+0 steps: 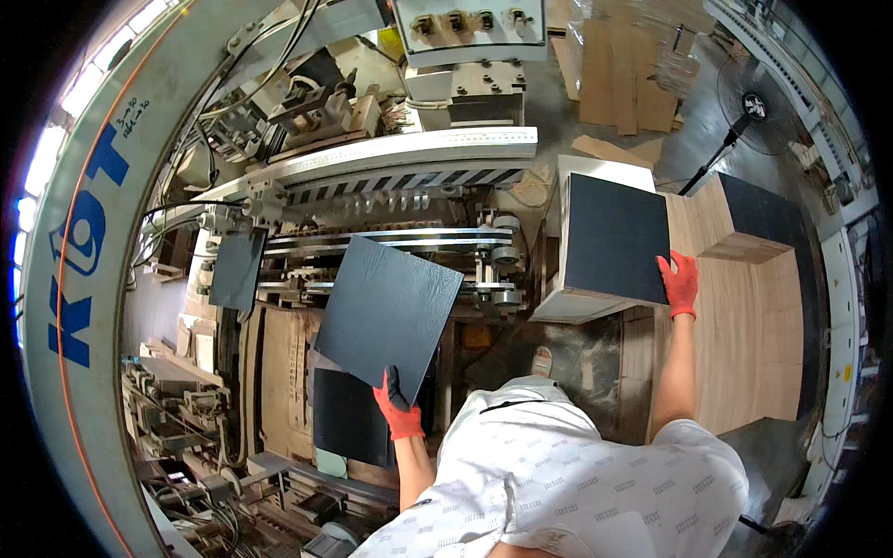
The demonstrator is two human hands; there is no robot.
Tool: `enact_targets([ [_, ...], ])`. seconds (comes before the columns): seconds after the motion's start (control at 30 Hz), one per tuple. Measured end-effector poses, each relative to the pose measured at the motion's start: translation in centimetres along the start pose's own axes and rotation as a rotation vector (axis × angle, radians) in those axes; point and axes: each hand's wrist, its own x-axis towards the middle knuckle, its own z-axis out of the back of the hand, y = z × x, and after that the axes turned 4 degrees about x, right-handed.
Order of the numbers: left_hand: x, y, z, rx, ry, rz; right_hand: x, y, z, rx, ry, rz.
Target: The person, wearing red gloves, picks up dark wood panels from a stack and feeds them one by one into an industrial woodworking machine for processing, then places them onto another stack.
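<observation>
My left hand (398, 405), in a red glove with dark fingertips, grips the lower edge of a black rectangular panel (386, 307) with a faint wood-grain sheen. This panel is tilted over the machine's rails and partly covers another black panel (349, 416) below it. To the right, my red-gloved right hand (681, 285) holds the right edge of a black-topped panel (616, 240), with the thumb over the edge. That panel lies on a pale stack (595, 305). The undersides of both held panels are hidden.
Metal rails with rollers (502, 251) cross the middle. A smaller dark panel (238, 270) sits at their left end. Wood-grain boards (753, 316) and a black-topped stack (765, 212) stand at right, near a pedestal fan (750, 110). A grey machine frame (98, 279) rises at left.
</observation>
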Motion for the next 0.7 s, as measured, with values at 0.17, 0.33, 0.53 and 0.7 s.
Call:
enact_targets([
  [0.17, 0.2, -2.2, -4.8, -0.137, -0.094, 0.128, 0.1, 0.4, -2.0, 0.276, -0.088, 0.0],
  [0.33, 6.4, 1.4, -5.3, -0.217, -0.184, 0.047, -1.8, 6.8, -1.7, -0.019, -0.358, 0.328],
  [0.53, 11.4, 1.2, -9.7, -0.375, -0.327, -0.066, -5.6, 22.2, -5.0, 0.387, -0.111, 0.715],
  [0.7, 16.3, 2.3, -10.8, -0.333, -0.512, -0.217, -8.0, 30.4, -8.8, 0.536, 0.147, 0.918],
])
